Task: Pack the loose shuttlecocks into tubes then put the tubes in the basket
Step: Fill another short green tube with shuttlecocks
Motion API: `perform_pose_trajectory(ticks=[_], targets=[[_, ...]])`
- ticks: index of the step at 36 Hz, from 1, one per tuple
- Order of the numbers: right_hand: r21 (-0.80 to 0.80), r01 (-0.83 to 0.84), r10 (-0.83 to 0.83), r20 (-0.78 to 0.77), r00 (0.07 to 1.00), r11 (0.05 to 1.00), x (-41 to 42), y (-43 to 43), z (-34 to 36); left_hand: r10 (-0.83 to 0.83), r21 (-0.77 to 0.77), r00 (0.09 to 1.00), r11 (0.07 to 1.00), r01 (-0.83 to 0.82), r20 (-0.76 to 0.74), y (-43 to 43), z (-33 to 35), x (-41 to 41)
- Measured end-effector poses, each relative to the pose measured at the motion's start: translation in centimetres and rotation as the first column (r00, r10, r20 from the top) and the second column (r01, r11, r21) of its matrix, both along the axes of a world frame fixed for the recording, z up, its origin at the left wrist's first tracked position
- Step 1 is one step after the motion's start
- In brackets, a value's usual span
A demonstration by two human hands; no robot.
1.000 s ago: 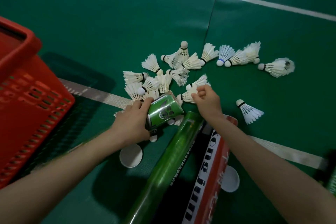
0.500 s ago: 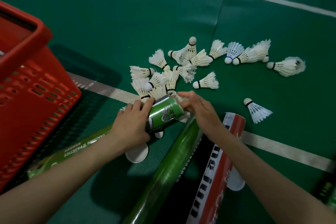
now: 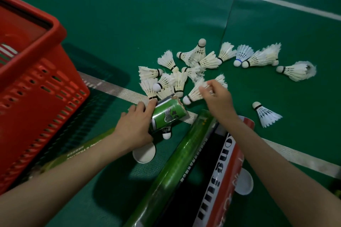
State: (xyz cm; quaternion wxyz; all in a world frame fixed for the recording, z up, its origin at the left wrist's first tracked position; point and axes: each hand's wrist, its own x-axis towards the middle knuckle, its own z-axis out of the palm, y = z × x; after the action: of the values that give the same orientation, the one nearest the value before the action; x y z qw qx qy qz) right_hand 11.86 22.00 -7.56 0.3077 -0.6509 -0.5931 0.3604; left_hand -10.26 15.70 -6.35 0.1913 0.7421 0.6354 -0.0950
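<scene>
Several white shuttlecocks (image 3: 201,61) lie scattered on the green court floor. My left hand (image 3: 135,127) grips a short green tube (image 3: 167,114), its open mouth tilted up toward the pile. My right hand (image 3: 217,96) pinches the feathers of one shuttlecock (image 3: 193,94), whose cork points down-left toward the tube mouth. A cork tip (image 3: 167,135) pokes out under the tube. The red basket (image 3: 46,83) stands at the left.
A long green tube (image 3: 177,167) and a red, black and white tube (image 3: 223,180) lie between my arms. Another green tube (image 3: 77,151) lies beside the basket. Two white caps (image 3: 144,154) (image 3: 244,182) rest on the floor. One shuttlecock (image 3: 265,114) lies apart at the right.
My right hand left the tube mouth, reached up to the pile and took hold of a shuttlecock. The left hand kept the green tube in place.
</scene>
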Motion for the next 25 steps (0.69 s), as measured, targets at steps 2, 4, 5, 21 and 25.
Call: perform_pose_trajectory(ticks=[2, 4, 5, 21, 25], targets=[[0.047, 0.057, -0.052, -0.099, 0.994, 0.997, 0.1, -0.5, 1.5, 0.005, 0.005, 1.0, 1.0, -0.005, 0.001, 0.0, 0.0, -0.1], [0.059, 0.056, -0.046, -0.168, 0.985, 0.997, 0.0, -1.1, 2.5, 0.007, 0.014, 1.0, 1.0, -0.007, 0.003, 0.0, 0.0, -0.1], [0.054, 0.021, -0.012, -0.175, 0.984, 0.998, -0.3, -1.6, 2.7, 0.004, 0.02, 1.0, 1.0, -0.004, 0.005, 0.0, 0.1, 0.0], [-0.267, -0.313, 0.205, -0.365, 0.908, 0.912, -3.8, -1.1, 2.2, 0.029, 0.065, 0.999, 0.998, -0.027, -0.03, 0.3, 0.2, -0.2], [-0.239, -0.166, 0.148, -0.088, 0.985, 0.957, -3.0, 3.1, 0.9, 0.073, 0.05, 0.997, 0.996, -0.072, -0.01, 1.4, 0.3, -0.8]])
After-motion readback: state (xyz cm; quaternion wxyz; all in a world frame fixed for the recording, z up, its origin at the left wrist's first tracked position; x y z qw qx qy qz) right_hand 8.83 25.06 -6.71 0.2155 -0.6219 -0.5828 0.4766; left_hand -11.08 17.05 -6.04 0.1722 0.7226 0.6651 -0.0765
